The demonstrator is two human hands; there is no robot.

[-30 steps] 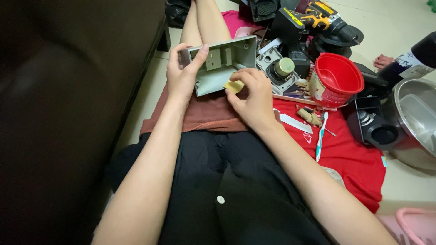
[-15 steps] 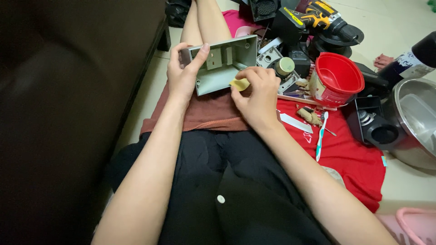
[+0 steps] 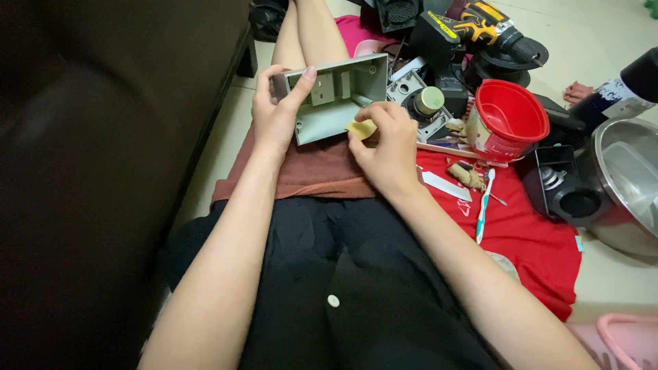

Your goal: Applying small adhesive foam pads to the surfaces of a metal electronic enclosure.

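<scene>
**Grey plastic housing gripped over the lap, yellow scrap pinched at its edge**

Grey plastic fills the left hand (image 3: 274, 120): its fingers are curled around the left end of an open box-shaped housing (image 3: 343, 103), the forefinger stretched up across the inside wall and the thumb pressed on the near rim. The housing sits tilted, its hollow side facing the camera, above the thighs and a rust-brown cloth (image 3: 322, 168) spread across the lap.

At the housing's lower right corner the right hand (image 3: 387, 147) closes narrowly on a small yellow piece (image 3: 361, 129), held between thumb and bent fingers. That piece touches the housing's bottom edge; what it is made of cannot be told.

Just beyond the right hand's knuckles lies a grey metal part with a round cream-capped knob (image 3: 430, 101). Further right stands a red plastic bowl (image 3: 510, 120), and beside it a black cylindrical part (image 3: 569, 195) and the rim of a steel pot (image 3: 627, 185). On a red cloth (image 3: 534, 240) near the right forearm lie a white-and-teal toothbrush (image 3: 484, 205), a white strip (image 3: 445, 186) and some tan crumpled scraps (image 3: 466, 175). A yellow-and-black cordless drill (image 3: 490, 27) rests at the top, well apart from both hands. A pink tub's (image 3: 627, 339) rim shows at the lower right corner.
</scene>
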